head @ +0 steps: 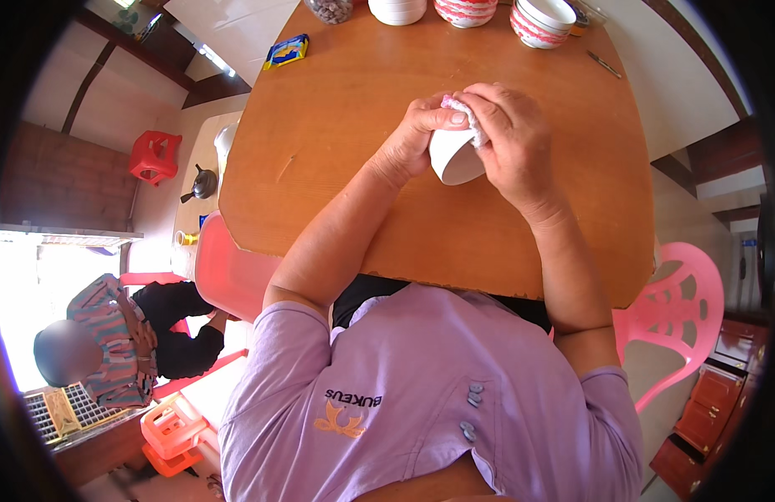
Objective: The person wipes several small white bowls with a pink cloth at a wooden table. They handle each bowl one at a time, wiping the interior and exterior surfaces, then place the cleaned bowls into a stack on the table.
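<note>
Above the wooden table (pixel 324 157), a white bowl (pixel 449 150) is held tilted, its mouth angled down and towards me. My left hand (pixel 422 128) grips it from the left, with the thumb along its outside. A pale crumpled cloth (pixel 474 122) with a pink edge lies against the bowl's upper side. My right hand (pixel 516 141) has its fingers curled over this cloth and presses it to the bowl. Those fingers hide much of the bowl's right side.
At the far edge stand a jar (pixel 331 9), white bowls (pixel 397 11) and red-patterned bowls (pixel 466 11). A blue-and-yellow packet (pixel 287 51) and a thin pen-like object (pixel 604 64) lie nearby. Pink chairs (pixel 682 301) flank the table; a person (pixel 120 342) sits at left.
</note>
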Available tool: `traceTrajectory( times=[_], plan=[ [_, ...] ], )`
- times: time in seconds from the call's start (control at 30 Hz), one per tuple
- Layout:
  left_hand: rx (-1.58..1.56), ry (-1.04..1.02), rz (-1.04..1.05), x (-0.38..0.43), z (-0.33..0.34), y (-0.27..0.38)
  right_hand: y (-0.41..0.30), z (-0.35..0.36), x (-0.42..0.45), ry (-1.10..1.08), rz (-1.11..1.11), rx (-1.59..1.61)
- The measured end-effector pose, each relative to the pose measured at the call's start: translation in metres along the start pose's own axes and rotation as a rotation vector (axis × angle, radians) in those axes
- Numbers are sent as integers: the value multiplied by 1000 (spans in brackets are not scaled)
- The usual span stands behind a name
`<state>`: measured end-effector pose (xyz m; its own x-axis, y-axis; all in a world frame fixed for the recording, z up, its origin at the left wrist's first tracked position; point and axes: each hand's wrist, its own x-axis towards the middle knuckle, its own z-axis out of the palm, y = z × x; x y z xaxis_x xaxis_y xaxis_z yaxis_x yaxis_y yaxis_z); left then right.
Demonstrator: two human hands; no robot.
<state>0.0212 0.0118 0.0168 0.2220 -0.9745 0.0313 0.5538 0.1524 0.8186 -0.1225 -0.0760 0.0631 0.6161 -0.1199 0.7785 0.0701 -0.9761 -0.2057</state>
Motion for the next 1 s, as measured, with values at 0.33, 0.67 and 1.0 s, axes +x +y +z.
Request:
traceTrajectory(
  times=[0.33,0.67,1.0],
  plan=[
    [171,51,144,-4,24,9,29,14,-20,51,865,672],
    [581,20,-6,-2,21,11,40,11,-10,321,-22,-18],
    [477,-41,165,-7,33,19,54,24,-31,166,748,827]
  ],
)
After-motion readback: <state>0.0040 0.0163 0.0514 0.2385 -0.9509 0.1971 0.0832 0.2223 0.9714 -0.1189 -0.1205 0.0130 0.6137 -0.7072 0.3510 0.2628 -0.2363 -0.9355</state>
